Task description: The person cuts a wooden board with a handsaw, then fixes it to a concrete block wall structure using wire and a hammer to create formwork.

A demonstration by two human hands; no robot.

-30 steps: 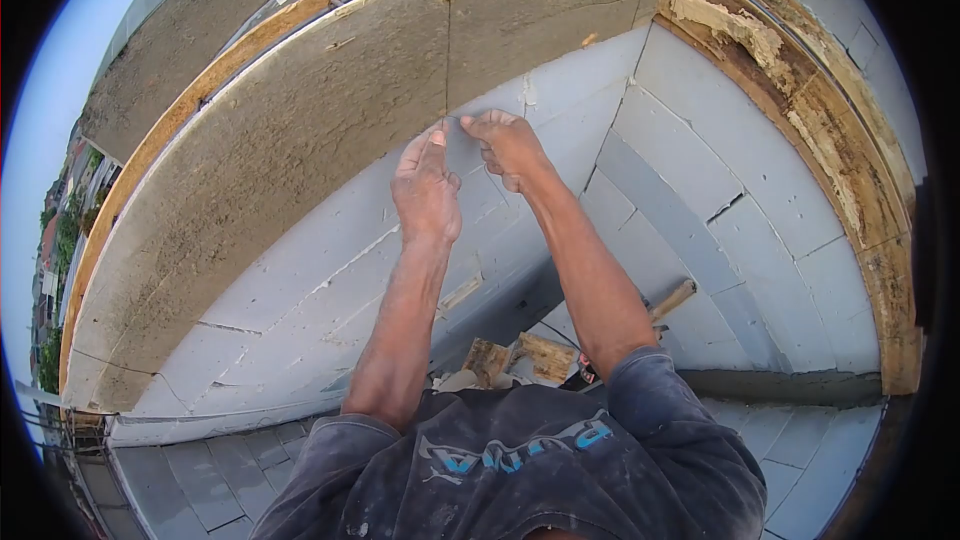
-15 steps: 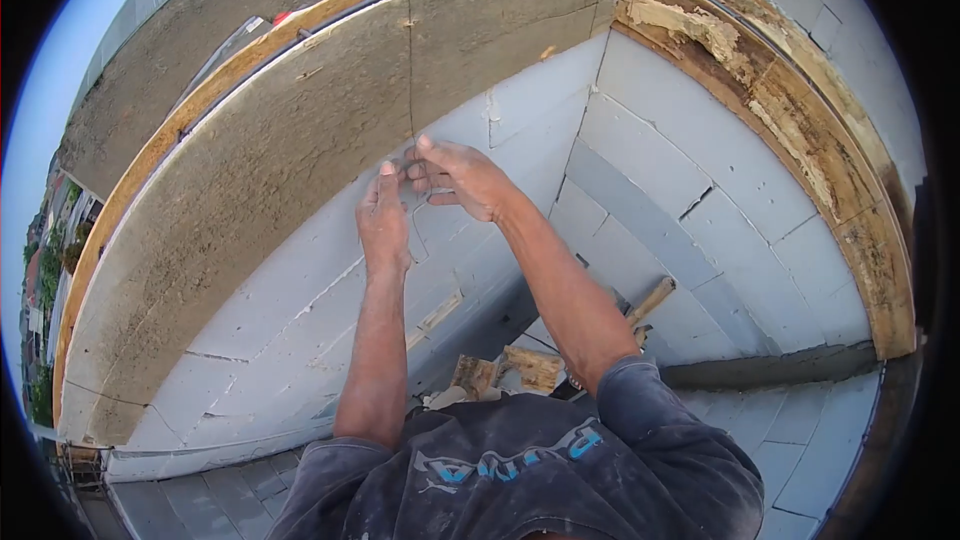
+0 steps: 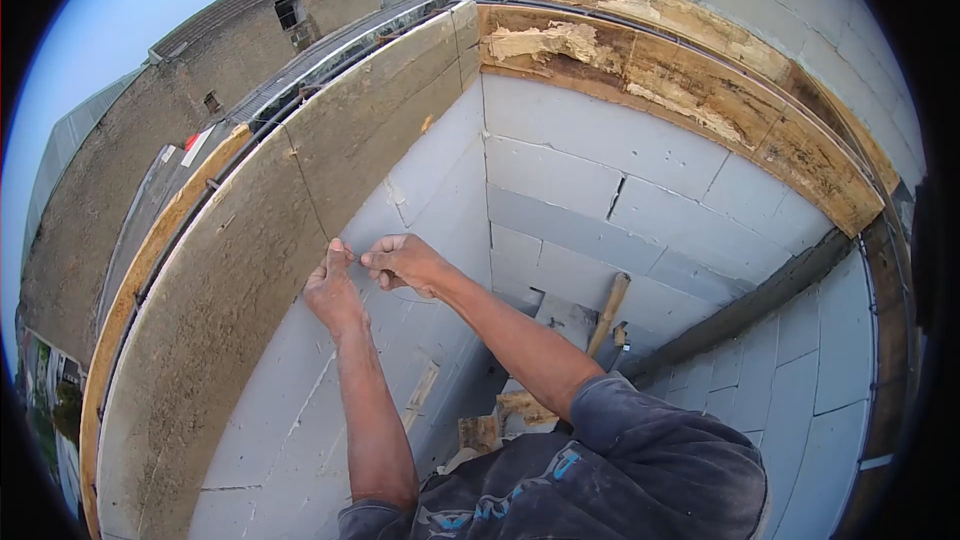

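A thin wire [image 3: 306, 180] runs from the top edge of the grey-brown board [image 3: 240, 210] down its face to my hands. My left hand [image 3: 337, 290] is closed at the board's lower edge, thumb and fingertips pinching the wire. Just right of it, my right hand [image 3: 405, 265] is also closed, its thumb and finger pinched on the wire. A loose stretch of the wire seems to curve below the right hand, faint against the pale block wall [image 3: 430, 210].
Brown wooden planks [image 3: 690, 70] top the wall at right. Dark steel rods [image 3: 215, 185] run along the board's top. Below lie a wooden handle [image 3: 609, 315] and wood pieces [image 3: 525, 407]. Outside stands a weathered building [image 3: 225, 70].
My view has turned, so the corner and board sit further left and lower. My right fingers, spread before, have closed into a pinch. The left hand stays by the wire.
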